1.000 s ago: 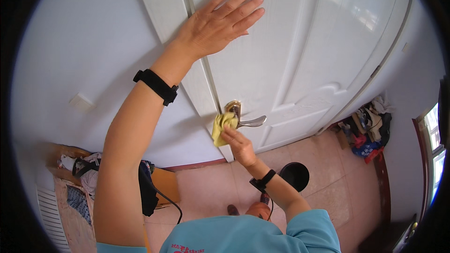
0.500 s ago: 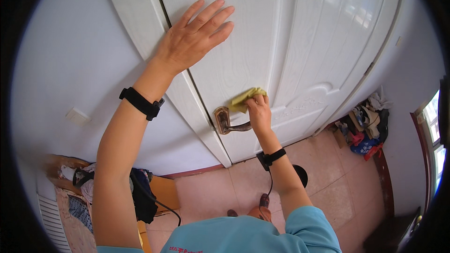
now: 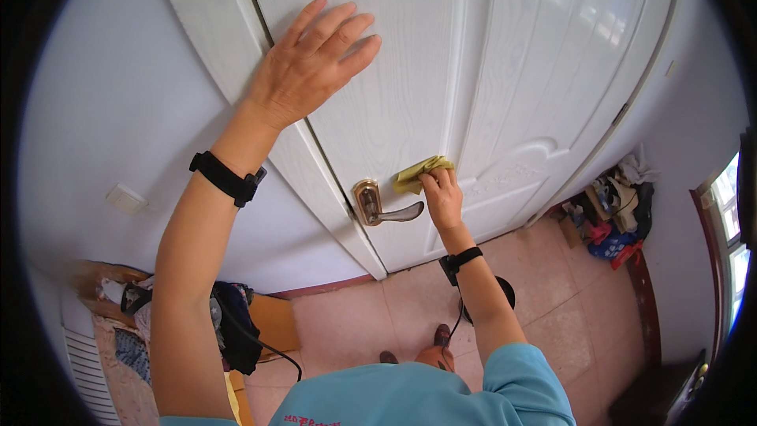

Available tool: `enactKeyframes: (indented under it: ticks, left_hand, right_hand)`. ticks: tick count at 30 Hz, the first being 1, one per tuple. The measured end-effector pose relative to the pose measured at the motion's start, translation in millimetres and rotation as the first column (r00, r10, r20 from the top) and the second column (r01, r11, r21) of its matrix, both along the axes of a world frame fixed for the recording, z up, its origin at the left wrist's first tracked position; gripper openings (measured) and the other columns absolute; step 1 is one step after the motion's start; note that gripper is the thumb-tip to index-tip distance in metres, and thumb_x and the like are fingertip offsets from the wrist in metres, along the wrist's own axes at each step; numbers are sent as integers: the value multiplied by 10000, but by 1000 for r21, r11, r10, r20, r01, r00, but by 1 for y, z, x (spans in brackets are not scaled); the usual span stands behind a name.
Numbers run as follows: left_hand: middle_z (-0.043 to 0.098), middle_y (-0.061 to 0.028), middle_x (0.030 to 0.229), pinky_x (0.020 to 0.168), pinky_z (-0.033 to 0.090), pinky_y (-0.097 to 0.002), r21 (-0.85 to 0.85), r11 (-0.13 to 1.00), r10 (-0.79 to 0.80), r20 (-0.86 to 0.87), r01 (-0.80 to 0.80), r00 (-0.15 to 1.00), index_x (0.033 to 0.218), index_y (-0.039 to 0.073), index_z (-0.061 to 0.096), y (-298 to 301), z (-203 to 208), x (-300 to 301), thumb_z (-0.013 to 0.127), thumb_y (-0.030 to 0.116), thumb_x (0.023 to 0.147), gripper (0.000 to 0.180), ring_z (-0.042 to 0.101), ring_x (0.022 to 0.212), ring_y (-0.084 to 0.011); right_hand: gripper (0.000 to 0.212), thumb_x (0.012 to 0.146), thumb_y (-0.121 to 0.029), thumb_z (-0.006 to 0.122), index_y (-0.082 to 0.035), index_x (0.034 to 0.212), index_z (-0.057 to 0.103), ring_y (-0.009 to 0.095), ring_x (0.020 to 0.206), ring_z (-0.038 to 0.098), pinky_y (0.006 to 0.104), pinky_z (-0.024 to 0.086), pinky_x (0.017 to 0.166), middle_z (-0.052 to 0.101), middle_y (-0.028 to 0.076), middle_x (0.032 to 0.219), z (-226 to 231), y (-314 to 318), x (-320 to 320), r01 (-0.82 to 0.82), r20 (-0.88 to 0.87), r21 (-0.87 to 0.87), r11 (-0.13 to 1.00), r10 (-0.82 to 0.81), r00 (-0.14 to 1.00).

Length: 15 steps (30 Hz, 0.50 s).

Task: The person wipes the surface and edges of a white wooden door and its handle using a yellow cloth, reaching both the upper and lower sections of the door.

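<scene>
Wiping door w/ cloth
Right hand fingers pinch cloth flat on panel, just above handle; left hand fingers spread wide, prob. bracing door.

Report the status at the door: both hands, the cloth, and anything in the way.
Left hand flat on white door, fingers spread. Right hand pressing yellow cloth to door, just right of lever handle. Nothing blocking.
</scene>
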<state>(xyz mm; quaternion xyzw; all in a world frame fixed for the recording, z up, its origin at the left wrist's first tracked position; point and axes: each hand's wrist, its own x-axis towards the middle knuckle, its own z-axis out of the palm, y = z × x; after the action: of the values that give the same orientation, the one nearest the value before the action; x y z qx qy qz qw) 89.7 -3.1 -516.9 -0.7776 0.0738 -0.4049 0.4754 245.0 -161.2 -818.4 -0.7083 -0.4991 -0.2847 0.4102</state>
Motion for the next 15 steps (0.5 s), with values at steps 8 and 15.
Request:
enactKeyframes:
  ticks: [8, 15]
  left_hand:
    - [474, 46, 1300, 1099, 335, -383, -10, 1000, 7, 11, -7, 1000, 1108, 235, 642, 0, -1, 0, 708, 191, 782, 335, 355, 1280, -167]
    - [474, 46, 1306, 1105, 323, -386, 0, 1000, -14, 9, 14, 1000, 1124, 243, 640, 1, -1, 3, 706, 201, 796, 337, 352, 1283, -166]
  right_hand:
    - [99, 764, -103, 616, -154, 848, 604, 266, 936, 541, 371, 526, 644, 524, 32, 927, -61, -4, 2, 8, -135, -155, 988, -30, 990]
    - [76, 776, -83, 621, -129, 824, 584, 280, 942, 539, 395, 525, 655, 519, 54, 921, -98, -3, -6, 45, -260, -217, 975, -102, 960]
